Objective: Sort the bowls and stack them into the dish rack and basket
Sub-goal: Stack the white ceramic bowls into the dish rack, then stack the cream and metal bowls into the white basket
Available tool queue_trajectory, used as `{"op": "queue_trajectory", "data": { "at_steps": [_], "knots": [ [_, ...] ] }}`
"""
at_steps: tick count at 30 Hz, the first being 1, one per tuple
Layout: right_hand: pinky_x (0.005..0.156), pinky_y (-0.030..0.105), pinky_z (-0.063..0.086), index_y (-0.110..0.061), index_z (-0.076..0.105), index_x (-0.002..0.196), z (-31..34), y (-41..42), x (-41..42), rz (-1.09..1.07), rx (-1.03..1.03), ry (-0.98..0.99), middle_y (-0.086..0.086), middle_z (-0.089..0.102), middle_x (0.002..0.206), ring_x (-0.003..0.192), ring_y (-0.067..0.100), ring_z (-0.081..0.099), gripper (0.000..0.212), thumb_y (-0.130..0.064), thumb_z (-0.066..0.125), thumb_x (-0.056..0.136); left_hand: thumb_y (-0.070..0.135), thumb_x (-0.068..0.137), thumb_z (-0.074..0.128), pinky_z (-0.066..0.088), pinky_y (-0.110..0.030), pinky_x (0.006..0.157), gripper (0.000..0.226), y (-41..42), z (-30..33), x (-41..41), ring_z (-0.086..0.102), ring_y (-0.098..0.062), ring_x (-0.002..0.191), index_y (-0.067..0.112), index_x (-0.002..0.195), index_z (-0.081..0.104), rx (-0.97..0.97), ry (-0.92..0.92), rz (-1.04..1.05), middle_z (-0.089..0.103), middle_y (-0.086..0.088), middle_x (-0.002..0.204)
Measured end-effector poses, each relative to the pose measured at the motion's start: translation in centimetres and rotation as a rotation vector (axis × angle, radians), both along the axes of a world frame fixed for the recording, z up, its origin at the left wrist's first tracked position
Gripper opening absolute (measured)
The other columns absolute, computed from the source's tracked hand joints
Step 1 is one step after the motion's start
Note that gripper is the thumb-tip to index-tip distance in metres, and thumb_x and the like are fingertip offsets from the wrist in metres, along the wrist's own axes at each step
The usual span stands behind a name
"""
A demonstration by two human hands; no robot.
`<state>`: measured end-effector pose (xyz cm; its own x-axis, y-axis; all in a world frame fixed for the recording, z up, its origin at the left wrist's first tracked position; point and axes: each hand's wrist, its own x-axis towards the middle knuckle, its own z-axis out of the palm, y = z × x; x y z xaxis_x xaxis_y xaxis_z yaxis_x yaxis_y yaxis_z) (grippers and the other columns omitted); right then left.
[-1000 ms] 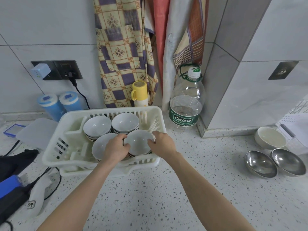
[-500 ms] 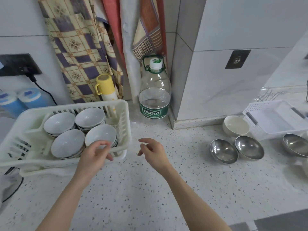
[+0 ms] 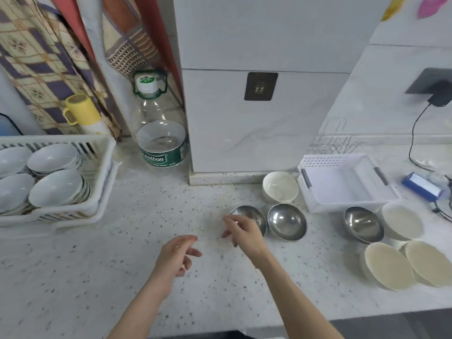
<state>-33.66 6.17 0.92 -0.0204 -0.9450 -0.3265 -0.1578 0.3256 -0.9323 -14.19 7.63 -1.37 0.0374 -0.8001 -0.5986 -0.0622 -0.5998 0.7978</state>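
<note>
A white dish rack [image 3: 97, 182] at the left holds several stacks of white bowls [image 3: 56, 187]. At the right stands an empty white basket [image 3: 342, 182]. Loose on the counter are three steel bowls [image 3: 287, 221] [image 3: 363, 223] [image 3: 247, 212], a deep cream bowl [image 3: 280, 189] and three more cream bowls [image 3: 387, 265]. My right hand [image 3: 242, 232] hovers over the leftmost steel bowl, fingers loosely curled, holding nothing. Over the bare counter, my left hand [image 3: 175, 259] is empty too, fingers relaxed.
A large water bottle [image 3: 160, 133] and a yellow-capped flask [image 3: 84, 113] stand against the wall behind the rack, under hanging cloths. A blue box [image 3: 423, 187] and black cable [image 3: 415, 133] lie at the far right. A wire rack [image 3: 335, 140] sits behind the basket.
Both hands let go of the white bowl in the rack and moved right across the counter. My view swung right, bringing the basket and more bowls into sight.
</note>
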Motion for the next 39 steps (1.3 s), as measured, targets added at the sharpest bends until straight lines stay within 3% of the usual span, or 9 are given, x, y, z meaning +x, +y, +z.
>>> {"op": "queue_trajectory", "data": {
  "at_steps": [6,14,18,20,22,25,30,33,39],
  "knots": [
    [0.044,0.014,0.04,-0.022,0.072,0.093,-0.4,4.1,-7.7,-0.381,0.082,-0.093,0.001,0.074,0.073,0.047,0.004,0.049,0.017,-0.033,0.059,0.094,0.028,0.095,0.058,0.033,-0.021,0.045,0.016,3.2,-0.4,-8.6,0.049,-0.01,0.049,0.021,0.105,0.068,0.077,-0.023,-0.227,0.077,-0.001,0.077],
    [0.057,0.025,0.041,-0.02,0.069,0.099,-2.5,9.4,-13.7,-0.695,0.168,-0.122,0.0,0.074,0.072,0.054,0.011,0.047,0.017,-0.032,0.059,0.092,0.036,0.094,0.056,0.035,-0.02,0.047,0.017,5.5,-1.5,-15.1,0.05,-0.009,0.055,0.026,0.105,0.065,0.1,-0.052,-0.459,0.077,0.005,0.081],
    [0.058,0.027,0.037,-0.013,0.066,0.109,-3.6,12.0,-17.9,-1.049,0.153,-0.155,0.004,0.073,0.073,0.058,0.013,0.04,0.03,-0.034,0.054,0.091,0.044,0.092,0.056,0.034,-0.019,0.044,0.019,6.4,-1.6,-19.4,0.051,-0.009,0.057,0.032,0.106,0.06,0.125,-0.044,-0.512,0.076,0.004,0.085],
    [0.067,0.03,0.042,-0.016,0.053,0.129,-4.2,13.0,-20.7,-1.232,0.131,-0.179,0.001,0.073,0.078,0.07,0.015,0.048,0.045,-0.037,0.051,0.09,0.049,0.09,0.055,0.033,-0.018,0.043,0.028,6.5,-1.7,-22.3,0.051,-0.009,0.057,0.033,0.113,0.056,0.143,-0.051,-0.55,0.075,0.003,0.09],
    [0.088,0.04,0.043,-0.024,0.037,0.141,-4.7,13.6,-23.6,-1.341,0.134,-0.132,-0.002,0.073,0.074,0.093,0.02,0.053,0.057,-0.043,0.048,0.088,0.055,0.087,0.055,0.033,-0.018,0.043,0.04,6.6,-1.7,-25.5,0.052,-0.01,0.059,0.035,0.121,0.051,0.155,-0.065,-0.6,0.074,0.003,0.094],
    [0.085,0.039,0.039,-0.032,0.035,0.14,-5.2,14.1,-27.3,-1.327,0.149,-0.065,0.002,0.072,0.078,0.099,0.021,0.057,0.06,-0.052,0.045,0.085,0.06,0.083,0.053,0.032,-0.017,0.04,0.056,6.5,-1.8,-30.9,0.054,-0.012,0.064,0.043,0.135,0.04,0.174,-0.076,-0.659,0.072,0.004,0.099],
    [0.083,0.038,0.043,-0.039,0.039,0.134,-5.3,16.2,-33.1,-1.18,0.17,-0.05,-0.014,0.059,0.094,0.097,0.018,0.061,0.056,-0.054,0.049,0.081,0.059,0.082,0.058,0.026,-0.017,0.035,0.064,7.4,-2.3,-38.8,0.052,-0.009,0.053,0.046,0.139,0.032,0.267,-0.065,-0.567,0.072,-0.002,0.1],
    [0.084,0.04,0.041,-0.033,0.036,0.138,-5.5,17.3,-37.2,-1.15,0.246,0.001,-0.011,0.059,0.092,0.098,0.023,0.059,0.055,-0.047,0.049,0.086,0.049,0.086,0.06,0.023,-0.016,0.034,0.057,8.3,-2.8,-41.8,0.05,-0.008,0.042,0.038,0.136,0.035,0.328,-0.063,-0.502,0.075,-0.004,0.096],
    [0.088,0.043,0.04,-0.033,0.019,0.149,-5.7,17.8,-41.9,-0.907,0.345,0.132,-0.009,0.072,0.09,0.091,0.022,0.059,0.066,-0.046,0.046,0.09,0.014,0.089,0.052,0.025,-0.019,0.034,0.046,9.4,-4.1,-45.1,0.049,-0.012,0.043,0.027,0.13,0.037,0.297,-0.041,-0.304,0.078,-0.007,0.078]
  ]
}}
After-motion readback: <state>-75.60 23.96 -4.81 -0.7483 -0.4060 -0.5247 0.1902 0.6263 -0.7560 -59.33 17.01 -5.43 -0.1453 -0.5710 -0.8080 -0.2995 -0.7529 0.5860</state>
